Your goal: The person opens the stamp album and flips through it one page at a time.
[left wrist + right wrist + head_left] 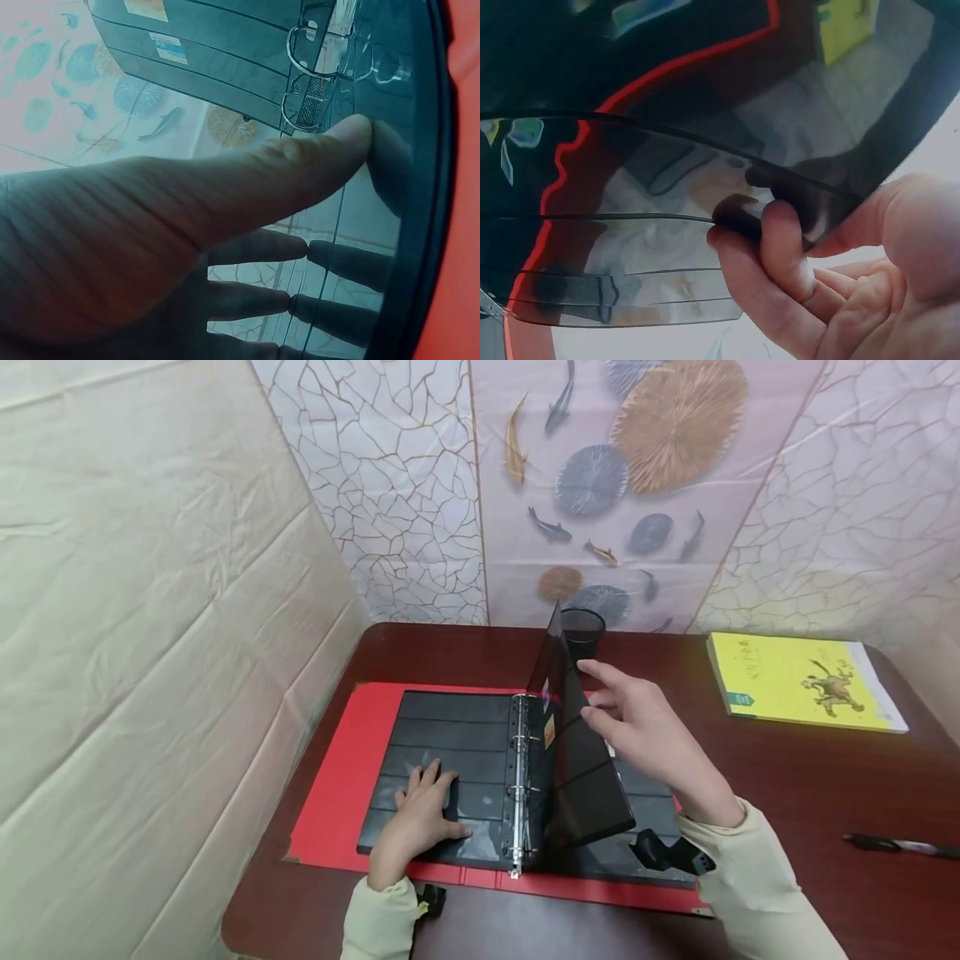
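Note:
A red ring binder (330, 793) lies spread on the table, filled with black stamp-album pages divided into strip pockets. My left hand (420, 814) rests on the left page (453, 733), fingers spread, its thumb near the metal rings (517, 793). One black page (588, 777) stands nearly upright from the rings. My right hand (648, 731) pinches its outer edge; in the right wrist view, thumb and fingers (784, 247) close on the glossy sheet (652, 172). Small stamps (550, 732) show in the raised page's pockets, and others appear in the left wrist view.
Behind the raised page stands a black mesh pen cup (583, 628). A yellow book (802, 681) lies at the back right of the dark wooden table (787, 785). A black pen (900, 845) lies at the right. Patterned cloth hangs behind.

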Motion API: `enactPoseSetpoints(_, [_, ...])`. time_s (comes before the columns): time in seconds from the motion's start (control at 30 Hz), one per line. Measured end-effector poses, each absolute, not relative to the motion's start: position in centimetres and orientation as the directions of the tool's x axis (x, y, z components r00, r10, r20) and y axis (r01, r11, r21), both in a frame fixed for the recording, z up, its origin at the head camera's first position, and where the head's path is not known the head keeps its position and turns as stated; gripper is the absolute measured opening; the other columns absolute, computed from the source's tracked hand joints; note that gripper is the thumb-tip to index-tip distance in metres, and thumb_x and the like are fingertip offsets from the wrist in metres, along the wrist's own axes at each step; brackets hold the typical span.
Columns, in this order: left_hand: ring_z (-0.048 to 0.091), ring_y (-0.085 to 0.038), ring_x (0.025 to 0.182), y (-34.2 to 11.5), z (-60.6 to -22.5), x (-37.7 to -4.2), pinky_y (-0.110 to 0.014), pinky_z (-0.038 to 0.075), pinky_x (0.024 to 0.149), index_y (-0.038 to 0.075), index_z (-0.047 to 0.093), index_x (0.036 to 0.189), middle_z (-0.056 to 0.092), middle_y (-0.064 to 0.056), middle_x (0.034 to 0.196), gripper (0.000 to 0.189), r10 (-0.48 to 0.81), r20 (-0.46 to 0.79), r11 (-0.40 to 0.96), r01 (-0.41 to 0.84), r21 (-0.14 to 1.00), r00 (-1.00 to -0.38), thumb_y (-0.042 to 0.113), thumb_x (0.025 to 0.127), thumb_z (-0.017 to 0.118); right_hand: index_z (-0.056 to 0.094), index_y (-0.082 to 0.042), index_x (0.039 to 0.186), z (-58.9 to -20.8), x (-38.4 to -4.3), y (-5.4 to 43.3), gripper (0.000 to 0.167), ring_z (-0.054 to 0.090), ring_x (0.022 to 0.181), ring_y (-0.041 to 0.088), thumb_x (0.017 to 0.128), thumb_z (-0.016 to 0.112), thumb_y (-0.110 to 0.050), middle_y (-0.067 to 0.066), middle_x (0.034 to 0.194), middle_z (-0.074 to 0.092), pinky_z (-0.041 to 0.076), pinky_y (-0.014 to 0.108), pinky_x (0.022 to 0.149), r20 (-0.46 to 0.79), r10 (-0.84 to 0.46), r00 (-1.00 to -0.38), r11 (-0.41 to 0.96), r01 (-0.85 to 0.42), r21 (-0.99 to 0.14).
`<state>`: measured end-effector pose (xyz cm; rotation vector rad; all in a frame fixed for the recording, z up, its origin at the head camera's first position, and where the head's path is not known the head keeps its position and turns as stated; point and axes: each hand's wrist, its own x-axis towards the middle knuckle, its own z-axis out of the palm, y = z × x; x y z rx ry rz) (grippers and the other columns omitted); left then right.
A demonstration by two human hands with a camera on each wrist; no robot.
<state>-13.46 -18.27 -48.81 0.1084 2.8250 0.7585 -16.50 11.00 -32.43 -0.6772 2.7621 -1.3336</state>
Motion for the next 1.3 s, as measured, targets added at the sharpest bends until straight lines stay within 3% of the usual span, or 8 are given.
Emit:
enactPoseSetpoints(0.1, [0.019,-0.051,0.146,-18.1,-48.8,-13.6,-0.076,0.022,0.106,0.003,0.054,0.143,0.031,-0.025,0.159,0.082,0.127,-0.193,0.865,0.013,0.502,-0.973,0.027,0.074,0.093,0.043,0.003,0.149,-32.1,-17.0,11.0,0.056,0.060,0.062,0.020,0.095,0.057,0.004,0.022,0.108,0.072,0.044,0.030,0.057,0.192,-0.360,-0.913,0.559,-0.376,-0.739])
enactPoseSetpoints(0.3, [0.021,-0.051,0.146,-18.2,-48.7,-13.7,-0.076,0.022,0.106,0.003,0.054,0.142,0.032,-0.025,0.158,0.082,0.116,-0.196,0.871,0.005,0.491,-0.974,0.027,0.074,0.093,0.043,0.002,0.150,-31.7,-17.2,10.7,0.056,0.066,0.081,0.023,0.095,0.057,0.004,0.021,0.108,0.073,0.047,0.032,0.065,0.205,-0.365,-0.908,0.545,-0.387,-0.744])
enactPoseSetpoints(0.67, [0.017,-0.049,0.148,-18.4,-48.4,-13.5,-0.075,0.019,0.109,0.003,0.052,0.145,0.029,-0.025,0.160,0.083,0.130,-0.216,0.860,0.002,0.510,-0.968,0.027,0.076,0.091,0.040,0.000,0.151,-32.4,-17.5,9.0,0.059,0.062,0.074,0.019,0.095,0.057,0.004,0.009,0.092,0.074,0.048,0.038,0.070,0.217,-0.402,-0.890,0.520,-0.417,-0.745])
enactPoseSetpoints(0.83, [0.018,-0.050,0.148,-18.2,-47.8,-13.0,-0.074,0.020,0.109,0.002,0.049,0.147,0.027,-0.026,0.160,0.077,0.132,-0.203,0.853,0.007,0.521,-0.970,0.026,0.084,0.085,0.039,-0.003,0.152,-32.5,-17.7,8.3,0.059,0.062,0.077,0.020,0.096,0.057,0.002,0.008,0.097,0.074,0.047,0.038,0.071,0.202,-0.424,-0.883,0.490,-0.411,-0.769])
enactPoseSetpoints(1.0, [0.024,-0.050,0.146,-18.0,-45.9,-11.9,-0.074,0.026,0.107,0.001,0.043,0.151,0.027,-0.027,0.160,0.067,0.163,-0.100,0.819,0.078,0.568,-0.982,0.027,0.096,0.071,0.039,-0.003,0.152,-32.8,-17.8,7.5,0.058,0.065,0.078,0.017,0.098,0.061,-0.003,0.010,0.103,0.073,0.051,0.038,0.073,0.195,-0.457,-0.868,0.457,-0.418,-0.785])
enactPoseSetpoints(1.13, [0.025,-0.049,0.146,-17.6,-43.7,-11.2,-0.072,0.029,0.106,0.003,0.038,0.154,0.027,-0.025,0.160,0.067,0.186,0.008,0.780,0.152,0.607,-0.983,0.027,0.099,0.068,0.038,-0.002,0.151,-32.9,-17.9,7.0,0.058,0.067,0.067,0.015,0.099,0.063,-0.008,0.014,0.108,0.072,0.055,0.038,0.073,0.182,-0.485,-0.856,0.431,-0.414,-0.802])
enactPoseSetpoints(1.3, [0.028,-0.044,0.146,-16.6,-41.1,-10.4,-0.071,0.035,0.103,0.010,0.036,0.157,0.028,-0.021,0.161,0.068,0.198,0.112,0.740,0.224,0.635,-0.974,0.031,0.100,0.066,0.036,-0.003,0.152,-32.9,-18.1,6.4,0.059,0.065,0.059,0.014,0.101,0.063,-0.015,0.008,0.095,0.072,0.053,0.039,0.067,0.163,-0.504,-0.848,0.424,-0.407,-0.809])
